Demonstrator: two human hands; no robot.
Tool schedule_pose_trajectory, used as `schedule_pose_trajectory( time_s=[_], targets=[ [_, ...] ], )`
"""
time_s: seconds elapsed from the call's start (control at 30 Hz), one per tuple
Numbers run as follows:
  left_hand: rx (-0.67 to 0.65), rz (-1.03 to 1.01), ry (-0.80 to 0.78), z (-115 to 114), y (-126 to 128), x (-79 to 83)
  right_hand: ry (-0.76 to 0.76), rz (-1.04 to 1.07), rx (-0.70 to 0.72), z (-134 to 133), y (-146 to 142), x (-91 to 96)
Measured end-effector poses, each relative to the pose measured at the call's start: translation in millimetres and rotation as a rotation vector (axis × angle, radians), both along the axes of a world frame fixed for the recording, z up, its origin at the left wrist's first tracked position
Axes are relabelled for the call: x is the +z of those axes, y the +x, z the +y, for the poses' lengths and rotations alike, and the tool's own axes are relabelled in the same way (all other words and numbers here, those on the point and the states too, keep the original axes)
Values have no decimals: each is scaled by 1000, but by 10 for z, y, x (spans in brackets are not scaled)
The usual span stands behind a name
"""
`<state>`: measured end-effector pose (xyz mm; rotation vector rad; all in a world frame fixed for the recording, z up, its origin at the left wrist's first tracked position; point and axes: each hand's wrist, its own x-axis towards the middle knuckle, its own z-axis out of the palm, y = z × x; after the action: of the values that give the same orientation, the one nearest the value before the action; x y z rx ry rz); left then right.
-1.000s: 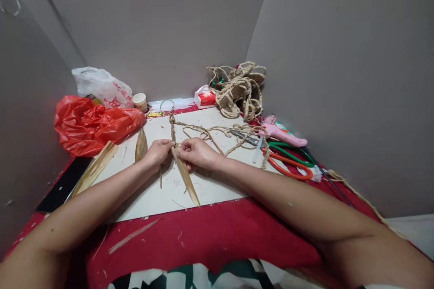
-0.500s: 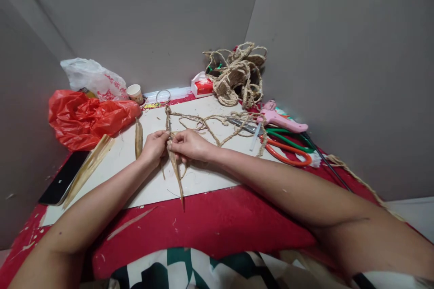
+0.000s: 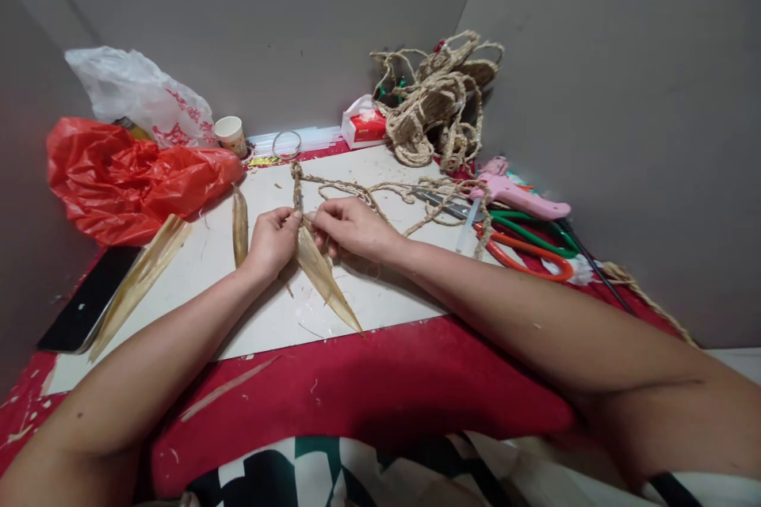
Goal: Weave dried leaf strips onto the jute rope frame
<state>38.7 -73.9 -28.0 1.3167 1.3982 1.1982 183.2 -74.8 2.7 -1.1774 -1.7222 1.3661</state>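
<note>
My left hand (image 3: 272, 238) and my right hand (image 3: 349, 226) meet over a white board (image 3: 380, 297), both pinched on the end of a braided straw rope (image 3: 296, 184) and the dried leaf strips (image 3: 324, 279) that hang from it toward me. The braid runs away from my fingers across the board and loops to the right. A loose leaf strip (image 3: 239, 223) lies just left of my left hand.
Red plastic bag (image 3: 128, 178), white bag (image 3: 139, 95) and paper cup (image 3: 230, 135) at back left. Coiled rope pile (image 3: 437, 107) and tissue pack (image 3: 365, 127) at back. Pink glue gun (image 3: 514, 190), orange scissors (image 3: 526, 257), green scissors (image 3: 535, 226) right. Phone (image 3: 83, 309) and long leaf (image 3: 139, 277) left. Grey walls enclose the table.
The hanging leaf strip was twisted narrow half a second ago and now lies spread flat, pointing to the lower right. Both hands stay pinched at the braid's end; the camera shifted.
</note>
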Motion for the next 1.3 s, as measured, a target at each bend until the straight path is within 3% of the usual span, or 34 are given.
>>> schedule_pose_trajectory(
  time_s=[0.13,0.33,0.53,0.9,1.3],
  targets=[
    [-15,29,31,19,-18,-28,105,-74,66,-38,-5,-12],
    [-16,70,31,32,-15,-35,-24,-120,73,-30,6,0],
    [-44,105,61,42,-25,-29,3,-115,105,-28,17,-9],
    [-36,129,32,30,-22,-8,-155,-59,141,77,72,-22],
    [61,89,67,22,14,33,-120,-66,95,-21,-1,38]
  ],
)
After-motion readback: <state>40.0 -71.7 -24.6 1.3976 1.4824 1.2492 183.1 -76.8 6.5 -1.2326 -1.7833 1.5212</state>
